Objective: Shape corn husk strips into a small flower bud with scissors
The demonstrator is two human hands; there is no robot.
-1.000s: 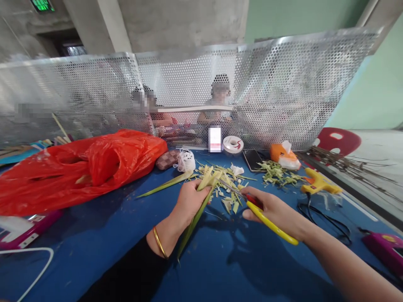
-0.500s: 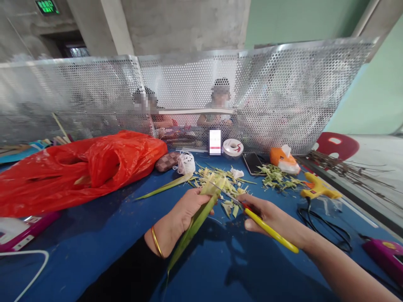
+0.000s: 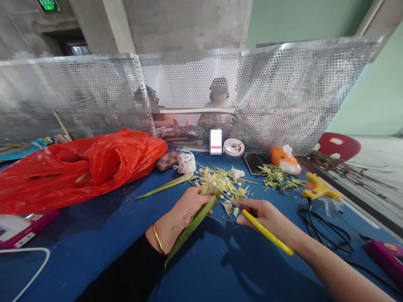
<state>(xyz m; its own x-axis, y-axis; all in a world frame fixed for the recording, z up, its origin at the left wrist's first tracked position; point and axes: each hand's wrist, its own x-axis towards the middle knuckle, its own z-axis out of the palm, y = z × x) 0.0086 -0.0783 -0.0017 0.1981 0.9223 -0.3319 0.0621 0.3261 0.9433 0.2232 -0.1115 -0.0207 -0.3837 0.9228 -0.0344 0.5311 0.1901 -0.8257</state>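
Note:
A long green leaf [image 3: 192, 223] is pinched in my left hand [image 3: 188, 207], its pale end pointing up and away from me. My right hand [image 3: 262, 214] holds yellow-handled scissors [image 3: 267, 232], whose blades lie across the pale end of the leaf. Whether the blades are fully closed cannot be made out. Cut pale green scraps [image 3: 231, 181] are scattered just beyond both hands. Another long leaf [image 3: 166, 186] lies on the blue table [image 3: 126, 235], left of the scraps.
A red plastic bag [image 3: 94, 163] covers the left side. White string [image 3: 185, 162], a ribbon roll [image 3: 234, 147], a phone [image 3: 252, 162] and tissues [image 3: 286, 160] line the back. Right: a yellow glue gun [image 3: 321, 186] with black cable. Two people sit behind a perforated screen [image 3: 189, 75].
My right hand and the scissors have shifted slightly left, with the handles closer together. The leaf has tilted a little in my left hand, its lower tip now behind the wrist.

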